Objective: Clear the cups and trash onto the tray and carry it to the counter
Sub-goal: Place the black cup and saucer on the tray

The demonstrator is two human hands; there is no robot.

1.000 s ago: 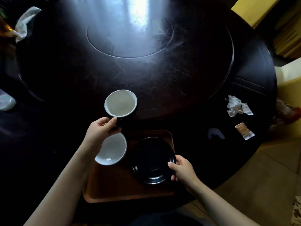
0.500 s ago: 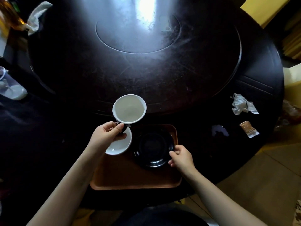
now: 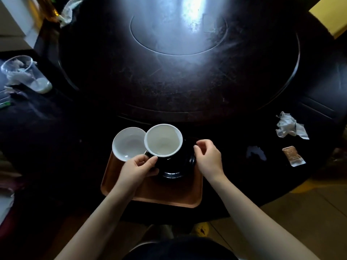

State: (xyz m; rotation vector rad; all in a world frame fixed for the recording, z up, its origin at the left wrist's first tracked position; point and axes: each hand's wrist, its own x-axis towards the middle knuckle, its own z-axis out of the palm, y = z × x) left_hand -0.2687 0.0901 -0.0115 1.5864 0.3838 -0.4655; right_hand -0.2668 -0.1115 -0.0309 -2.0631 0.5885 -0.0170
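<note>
The left grip [image 3: 137, 167] clasps the cup [image 3: 163, 141] by its handle; lower it level onto the black saucer [image 3: 187, 162] beneath; the right grip [image 3: 208, 156] curls at its rim, hold unclear.

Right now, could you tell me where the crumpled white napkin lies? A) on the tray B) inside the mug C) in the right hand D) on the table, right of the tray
D: the napkin lies on the dark table, well right of the tray, beside a small brown packet.

Cup [image 3: 163, 142] over saucer [image 3: 190, 162] on tray [image 3: 169, 197], bowl [image 3: 129, 145] just left; tissue [image 3: 285, 126] and packet [image 3: 293, 156] well right.
</note>
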